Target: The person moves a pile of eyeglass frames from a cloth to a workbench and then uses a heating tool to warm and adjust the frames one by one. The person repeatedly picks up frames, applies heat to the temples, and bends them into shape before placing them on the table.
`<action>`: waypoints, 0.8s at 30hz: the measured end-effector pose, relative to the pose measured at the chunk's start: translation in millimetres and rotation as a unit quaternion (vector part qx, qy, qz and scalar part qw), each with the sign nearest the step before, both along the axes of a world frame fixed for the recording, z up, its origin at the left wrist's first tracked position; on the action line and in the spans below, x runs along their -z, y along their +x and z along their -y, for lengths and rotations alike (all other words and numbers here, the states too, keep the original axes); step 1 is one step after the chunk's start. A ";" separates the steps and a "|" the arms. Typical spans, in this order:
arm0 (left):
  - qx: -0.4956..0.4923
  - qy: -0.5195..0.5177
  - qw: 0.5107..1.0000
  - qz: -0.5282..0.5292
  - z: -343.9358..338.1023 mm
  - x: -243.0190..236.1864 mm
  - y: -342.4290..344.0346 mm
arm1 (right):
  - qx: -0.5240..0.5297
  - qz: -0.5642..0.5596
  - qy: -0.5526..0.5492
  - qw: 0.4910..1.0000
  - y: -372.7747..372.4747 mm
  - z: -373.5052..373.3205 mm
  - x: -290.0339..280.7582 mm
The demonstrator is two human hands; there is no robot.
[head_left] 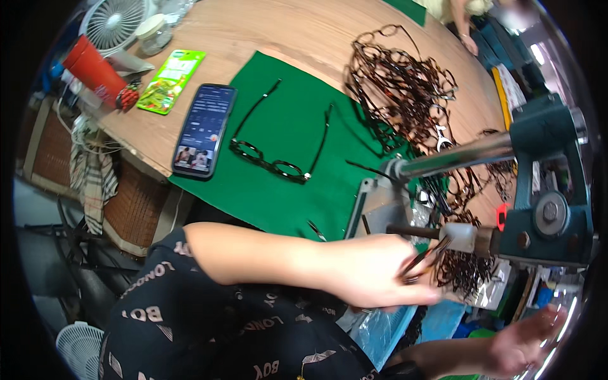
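My left hand (386, 269) is closed on a brown tortoiseshell eyeglass piece (421, 263), beside the white block (459, 235) of a dark green bench press (550, 190). Whether it is a whole frame or only temples is hard to see. Low at the right, my right hand (522, 342) is smeared by motion; its fingers do not show clearly, and a bright streak runs beside it. A black pair of glasses (269, 166) lies with temples spread on a green mat (278, 209). Just above my left forearm lies a small pointed metal tool (316, 230).
A tangled heap of tortoiseshell frames (402, 88) covers the mat's far right edge. A phone (204, 130), a green packet (171, 81), a red cup (95, 69) and a fan (114, 22) stand or lie at the left. Dark small parts (465, 272) hang beneath the press. Another person's hand (468, 44) shows far right.
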State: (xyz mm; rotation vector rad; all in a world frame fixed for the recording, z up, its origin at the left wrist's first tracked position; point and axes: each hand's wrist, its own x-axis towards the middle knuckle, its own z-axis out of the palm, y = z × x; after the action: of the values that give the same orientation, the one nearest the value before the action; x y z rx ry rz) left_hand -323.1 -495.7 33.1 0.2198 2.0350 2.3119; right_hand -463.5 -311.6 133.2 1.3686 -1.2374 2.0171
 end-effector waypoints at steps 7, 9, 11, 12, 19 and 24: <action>0.002 -0.424 0.904 0.063 61.5 25.6 60.0 | 0.105 0.255 0.217 0.936 -17.0 -53.0 101.2; 0.009 -0.465 0.882 0.074 84.8 21.1 60.2 | 0.080 0.257 0.232 0.935 -14.7 -56.3 108.4; -0.061 -0.600 0.791 0.106 105.9 18.2 56.9 | 0.067 0.258 0.241 0.933 -8.7 -56.1 110.2; -0.137 -0.649 0.745 0.069 111.1 17.1 47.0 | 0.069 0.262 0.228 0.935 -6.0 -56.1 110.8; -0.319 -0.605 0.712 -0.162 97.2 76.1 -96.9 | 0.017 0.304 0.247 0.920 7.6 -50.9 120.9; -0.245 -0.723 0.644 0.046 105.3 73.1 -115.2 | 0.043 0.317 0.259 0.911 11.6 -57.8 127.9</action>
State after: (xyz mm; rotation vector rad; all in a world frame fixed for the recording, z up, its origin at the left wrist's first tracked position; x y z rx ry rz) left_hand -438.3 -601.0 -39.9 -0.5626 3.2620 0.0531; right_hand -451.9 -253.8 5.3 0.8145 -2.1972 2.2447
